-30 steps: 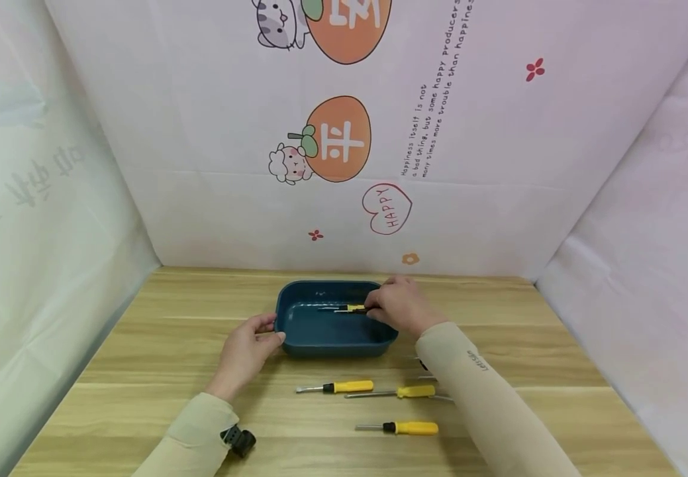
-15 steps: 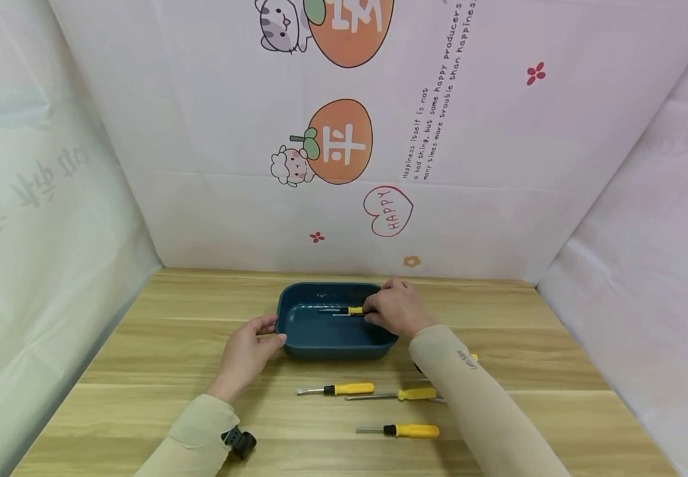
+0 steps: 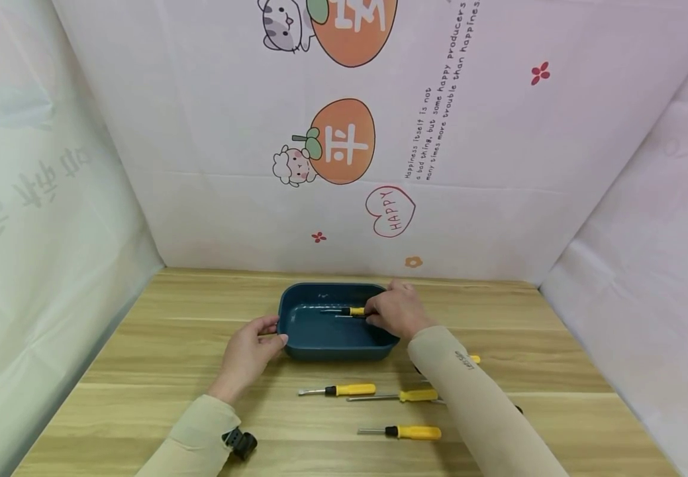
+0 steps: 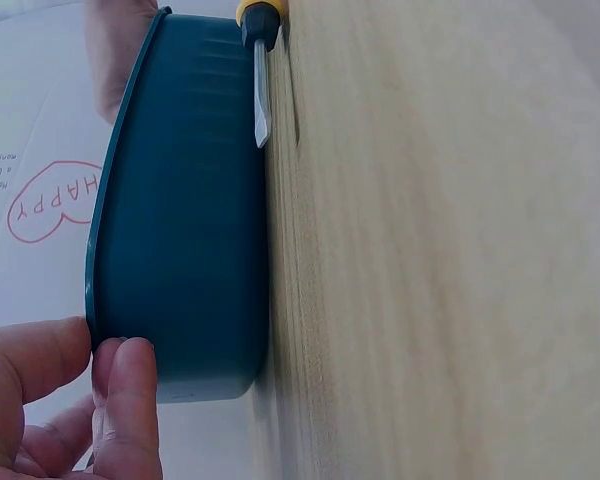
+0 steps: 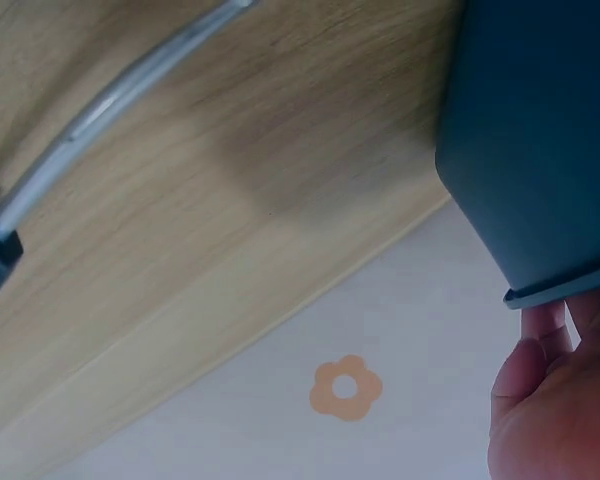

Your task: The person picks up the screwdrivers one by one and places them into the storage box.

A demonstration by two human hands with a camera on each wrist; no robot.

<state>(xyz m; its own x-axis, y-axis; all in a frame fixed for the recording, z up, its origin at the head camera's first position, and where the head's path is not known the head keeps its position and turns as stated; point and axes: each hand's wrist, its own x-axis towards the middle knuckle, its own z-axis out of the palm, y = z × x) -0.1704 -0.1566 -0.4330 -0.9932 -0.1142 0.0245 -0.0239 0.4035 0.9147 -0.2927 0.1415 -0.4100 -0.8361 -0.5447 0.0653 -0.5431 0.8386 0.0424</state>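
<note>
In the far tray [image 3: 339, 354] lie screwdrivers [image 3: 355, 311] under right hand [image 3: 400, 311], hold unclear; left hand [image 3: 248, 354] pinches tray; nearer screwdrivers [image 3: 354, 390] remain outside

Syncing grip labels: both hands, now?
Left hand: pinching the bin at its rim.
Right hand: at a screwdriver inside; grip cannot be told.

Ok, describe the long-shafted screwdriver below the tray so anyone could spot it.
On the wooden table, find the dark blue tray. Below it in the head view, left of the right sleeve, lie three yellow-handled screwdrivers; take the middle one, the only one without a black collar.
</note>
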